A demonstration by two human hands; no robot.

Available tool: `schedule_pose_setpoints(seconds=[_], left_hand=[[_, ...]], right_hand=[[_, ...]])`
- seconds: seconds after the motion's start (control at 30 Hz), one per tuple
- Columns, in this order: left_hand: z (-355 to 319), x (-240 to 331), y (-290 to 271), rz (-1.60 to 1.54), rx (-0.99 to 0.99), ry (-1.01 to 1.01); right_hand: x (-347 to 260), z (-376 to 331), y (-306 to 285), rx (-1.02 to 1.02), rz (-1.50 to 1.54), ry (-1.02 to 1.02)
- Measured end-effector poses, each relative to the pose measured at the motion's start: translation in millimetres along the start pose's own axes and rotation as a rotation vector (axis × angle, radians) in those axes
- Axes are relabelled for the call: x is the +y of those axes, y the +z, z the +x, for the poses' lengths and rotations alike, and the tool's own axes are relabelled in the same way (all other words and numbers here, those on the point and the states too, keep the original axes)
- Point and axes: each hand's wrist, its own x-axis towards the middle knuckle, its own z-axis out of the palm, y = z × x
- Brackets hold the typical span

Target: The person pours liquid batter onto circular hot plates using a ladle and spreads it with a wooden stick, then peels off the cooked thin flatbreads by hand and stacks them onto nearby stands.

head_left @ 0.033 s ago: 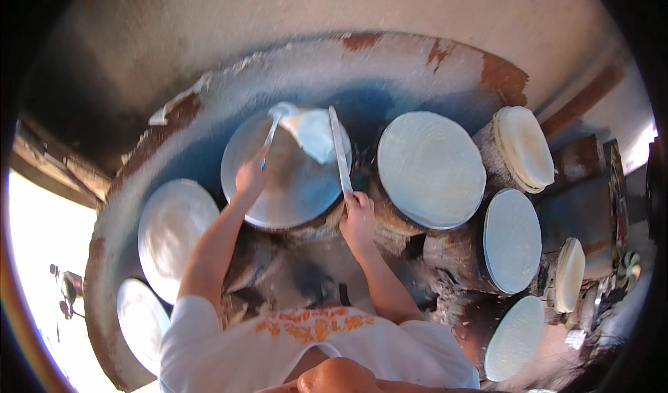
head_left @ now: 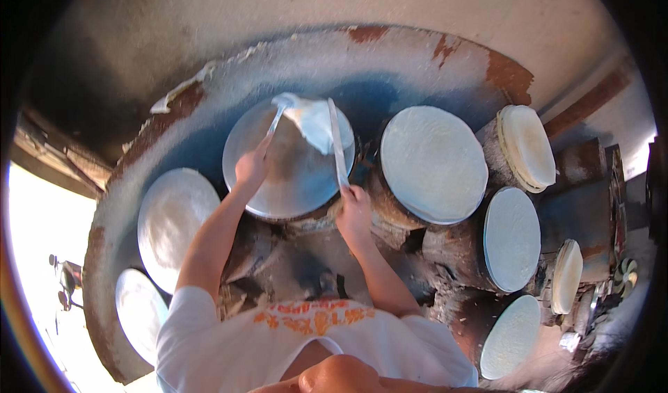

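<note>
My left hand (head_left: 250, 170) is closed round the handle of a scraper (head_left: 281, 112), whose head touches pale, wet batter near the far rim of a round griddle (head_left: 289, 193). In my right hand (head_left: 354, 215) is a long, flat spatula (head_left: 337, 135), its blade pointing away from me. The white batter (head_left: 314, 129) lies in a thick heap between the two tools, close against the spatula's left side. Greyish-brown metal shows across the rest of this griddle. Motion blurs the scraper's head a little.
Just right stands another griddle (head_left: 433, 163) covered by a thin pale sheet. Further right are a stack of round flatbreads (head_left: 527, 146) and more covered rounds (head_left: 511, 240). Two shiny griddles (head_left: 177, 229) sit to the left. A curved, stained ledge (head_left: 292, 62) runs behind.
The griddles and tools sit slightly higher in the picture. Both hands keep their grips, and the batter looks nearly the same.
</note>
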Motion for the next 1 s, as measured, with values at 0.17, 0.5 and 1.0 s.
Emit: schedule_pose_setpoints(seconds=[0.17, 0.5, 1.0], left_hand=[[17, -14, 1, 0.115, 0.031, -0.024], [-11, -20, -55, -1.374, -0.207, -0.370], [-64, -19, -50, -1.651, -0.120, -0.633]], right_hand=[[-20, 54, 27, 0.059, 0.032, -0.062], [-36, 68, 35, 0.024, -0.009, -0.047], [-14, 102, 47, -0.206, 0.079, -0.236]])
